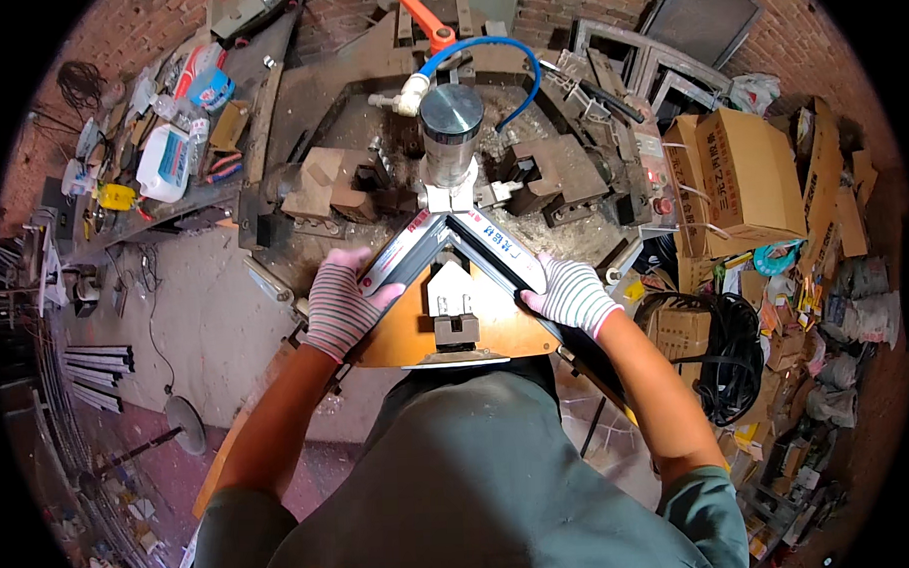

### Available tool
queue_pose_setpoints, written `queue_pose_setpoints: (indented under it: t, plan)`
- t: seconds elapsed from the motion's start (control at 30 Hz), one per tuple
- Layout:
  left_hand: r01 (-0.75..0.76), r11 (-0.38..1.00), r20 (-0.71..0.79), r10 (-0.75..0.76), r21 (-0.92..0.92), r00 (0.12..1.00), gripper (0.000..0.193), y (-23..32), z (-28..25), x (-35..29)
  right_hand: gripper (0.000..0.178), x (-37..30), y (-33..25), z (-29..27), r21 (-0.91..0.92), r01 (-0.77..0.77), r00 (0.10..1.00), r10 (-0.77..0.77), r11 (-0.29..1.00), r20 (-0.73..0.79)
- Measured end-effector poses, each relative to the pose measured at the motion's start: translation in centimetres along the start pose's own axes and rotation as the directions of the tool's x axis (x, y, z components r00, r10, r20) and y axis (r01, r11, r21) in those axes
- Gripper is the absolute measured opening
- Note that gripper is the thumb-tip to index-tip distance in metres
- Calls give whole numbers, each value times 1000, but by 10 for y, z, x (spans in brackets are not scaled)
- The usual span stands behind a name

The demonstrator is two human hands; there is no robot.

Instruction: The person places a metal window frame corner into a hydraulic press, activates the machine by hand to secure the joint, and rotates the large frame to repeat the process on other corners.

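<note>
Two aluminium profiles meet in a corner pointing away from me, under the clear cylinder with a metal cap (451, 119) on a corner crimping machine (346, 183). My left hand (343, 303), in a striped glove with pink fingertips, is closed around the near end of the left profile (405, 250), its thumb on the inner side. In a matching glove, my right hand (573, 294) grips the near end of the right profile (495, 249). Inside the corner sits a pale pointed block (450, 288) on a yellow-brown plate (401, 336). Steel jaws (343, 180) flank the corner on both sides.
A blue hose (506, 42) arches over the machine beside an orange lever (422, 17). Bottles, including a white jug (164, 162), crowd a left side table. At right stand a cardboard box (739, 179) and a black cable coil (729, 360). Metal bars (99, 372) lie at left.
</note>
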State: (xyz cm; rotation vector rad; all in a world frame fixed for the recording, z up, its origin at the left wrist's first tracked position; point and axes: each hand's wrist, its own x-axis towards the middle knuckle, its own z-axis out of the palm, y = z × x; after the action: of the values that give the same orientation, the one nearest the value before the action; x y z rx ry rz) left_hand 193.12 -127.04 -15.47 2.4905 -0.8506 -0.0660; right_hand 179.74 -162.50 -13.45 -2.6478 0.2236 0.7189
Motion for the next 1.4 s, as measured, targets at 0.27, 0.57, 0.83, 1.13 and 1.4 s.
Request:
queue_pose_setpoints:
  t: [0.27, 0.57, 0.83, 1.13, 1.4]
  plan:
    - [226, 961, 410, -273, 161, 870, 62, 14, -3, 19, 73, 19, -12, -9, -62, 31, 996, -26, 998, 89]
    - [250, 961, 411, -276, 117, 869, 60, 11, 0, 23, 59, 27, -13, -10, -11, 14, 997, -13, 1000, 75]
    - [227, 971, 435, -237, 76, 869, 64, 5, 1, 25, 61, 27, -16, -12, -57, 9, 996, -4, 998, 92]
    - [263, 956, 409, -293, 129, 864, 66, 11, 1, 24, 70, 26, -14, -10, -51, 15, 997, -11, 999, 82]
    - [212, 957, 414, -277, 198, 867, 68, 16, -2, 25, 75, 25, -14, -7, -56, 20, 999, -18, 998, 47]
